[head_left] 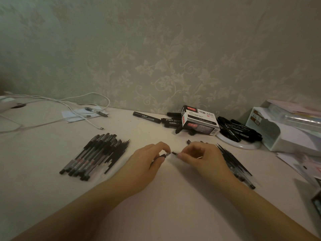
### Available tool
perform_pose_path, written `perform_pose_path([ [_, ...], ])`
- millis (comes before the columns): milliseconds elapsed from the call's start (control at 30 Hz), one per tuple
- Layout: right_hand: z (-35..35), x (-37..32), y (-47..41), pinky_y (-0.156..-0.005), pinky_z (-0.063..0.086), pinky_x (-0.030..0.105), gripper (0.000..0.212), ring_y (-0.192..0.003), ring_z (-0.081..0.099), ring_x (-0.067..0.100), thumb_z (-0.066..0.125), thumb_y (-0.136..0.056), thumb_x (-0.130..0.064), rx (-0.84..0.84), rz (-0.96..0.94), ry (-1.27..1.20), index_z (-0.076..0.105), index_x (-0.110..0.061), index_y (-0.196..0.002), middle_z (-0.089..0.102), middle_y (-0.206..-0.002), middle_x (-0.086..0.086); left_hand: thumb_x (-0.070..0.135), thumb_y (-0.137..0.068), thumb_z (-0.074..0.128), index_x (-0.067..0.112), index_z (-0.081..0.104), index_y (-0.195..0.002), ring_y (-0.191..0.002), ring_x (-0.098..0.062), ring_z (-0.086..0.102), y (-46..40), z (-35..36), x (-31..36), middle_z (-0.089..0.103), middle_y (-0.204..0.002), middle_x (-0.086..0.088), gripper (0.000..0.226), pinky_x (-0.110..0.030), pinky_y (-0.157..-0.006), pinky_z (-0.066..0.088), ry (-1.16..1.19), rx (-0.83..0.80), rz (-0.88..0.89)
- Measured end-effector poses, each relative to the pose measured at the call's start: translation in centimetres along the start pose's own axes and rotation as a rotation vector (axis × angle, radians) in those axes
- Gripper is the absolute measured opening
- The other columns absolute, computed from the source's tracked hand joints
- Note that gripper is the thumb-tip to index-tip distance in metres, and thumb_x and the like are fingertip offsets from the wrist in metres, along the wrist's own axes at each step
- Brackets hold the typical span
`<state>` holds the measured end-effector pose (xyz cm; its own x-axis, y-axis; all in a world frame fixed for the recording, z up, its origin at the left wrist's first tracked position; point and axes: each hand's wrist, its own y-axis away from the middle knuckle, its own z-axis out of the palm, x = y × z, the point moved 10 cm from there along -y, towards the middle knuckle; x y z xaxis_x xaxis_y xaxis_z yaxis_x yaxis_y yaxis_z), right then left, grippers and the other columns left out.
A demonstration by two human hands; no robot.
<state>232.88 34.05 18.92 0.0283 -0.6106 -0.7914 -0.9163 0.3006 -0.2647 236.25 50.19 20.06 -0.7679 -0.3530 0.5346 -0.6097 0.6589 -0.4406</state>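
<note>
"Where was the pen at that moment?"

"In front of the marker box, on my side of it and low over the table. My left hand had its thumb and fingers curled round the pen, with the tip pointing toward my right hand."

"And the right hand?"

"It pinched a small dark piece between thumb and fingertips, just beside the pen's tip. It was too small for me to tell what it was, or whether the two touched."

"What else lay around the box?"

"Left of the box and nearer to me, a pile of capped pens lay side by side. Right of it and nearer to me, another heap of pens ran partly behind my right hand. Black markers were stacked on a white dish just beside the box's right end. More lay loose at its left — one marker lay apart from the rest. Further right of the box stood a white organiser. Far to its left, a white cable looped near the wall."
</note>
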Motion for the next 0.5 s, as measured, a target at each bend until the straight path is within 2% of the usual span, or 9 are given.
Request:
perform_pose_path([
  [100, 0.9, -0.5, 0.3, -0.063, 0.045, 0.011, 0.01, -0.079, 0.058, -0.002, 0.076, -0.082, -0.04, -0.095, -0.067, 0.29, 0.073, -0.031, -0.085, 0.067, -0.078, -0.016, 0.017, -0.097, 0.048, 0.031, 0.055, -0.116, -0.071, 0.006, 0.047, 0.0, 0.0, -0.1, 0.051, -0.079, 0.012, 0.023, -0.011, -0.06, 0.033, 0.005, -0.002, -0.015],
  [200, 1.7, -0.8, 0.6, -0.06, 0.036, 0.012, 0.009, -0.074, 0.054, -0.001, 0.071, -0.086, -0.043, -0.122, -0.129, 0.432, 0.07, -0.035, -0.087, 0.062, -0.08, -0.018, 0.018, -0.098, 0.048, 0.032, 0.055, -0.116, -0.071, 0.007, 0.048, 0.0, 0.1, -0.2, 0.052, -0.08, 0.011, 0.024, -0.011, -0.061, 0.035, 0.012, -0.01, -0.029],
  [300, 2.1, -0.9, 0.6, -0.06, 0.034, 0.011, 0.006, -0.074, 0.053, -0.002, 0.069, -0.087, -0.044, -0.128, -0.14, 0.439, 0.067, -0.038, -0.089, 0.06, -0.081, -0.017, 0.018, -0.098, 0.048, 0.033, 0.055, -0.115, -0.066, 0.006, 0.048, 0.1, 0.3, -0.4, 0.054, -0.08, 0.01, 0.024, -0.01, -0.059, 0.036, 0.035, -0.018, -0.048],
  [400, 1.9, -1.0, 0.7, -0.059, 0.035, 0.01, 0.013, -0.078, 0.053, -0.004, 0.068, -0.086, -0.047, -0.099, -0.134, 0.432, 0.066, -0.04, -0.096, 0.06, -0.084, -0.019, 0.02, -0.098, 0.048, 0.037, 0.055, -0.113, -0.059, 0.002, 0.049, 0.0, 0.4, -0.9, 0.055, -0.078, 0.009, 0.024, -0.01, -0.054, 0.036, 0.111, -0.012, -0.097],
  [500, 0.5, -1.4, 0.6, -0.061, 0.042, 0.009, 0.007, -0.081, 0.057, -0.008, 0.069, -0.087, -0.041, 0.039, -0.079, 0.201, 0.069, -0.037, -0.094, 0.066, -0.086, -0.02, 0.021, -0.097, 0.049, 0.043, 0.055, -0.109, -0.054, -0.001, 0.05, -0.1, 0.1, -1.3, 0.056, -0.078, 0.009, 0.025, -0.009, -0.05, 0.036, 0.215, 0.028, -0.149],
])
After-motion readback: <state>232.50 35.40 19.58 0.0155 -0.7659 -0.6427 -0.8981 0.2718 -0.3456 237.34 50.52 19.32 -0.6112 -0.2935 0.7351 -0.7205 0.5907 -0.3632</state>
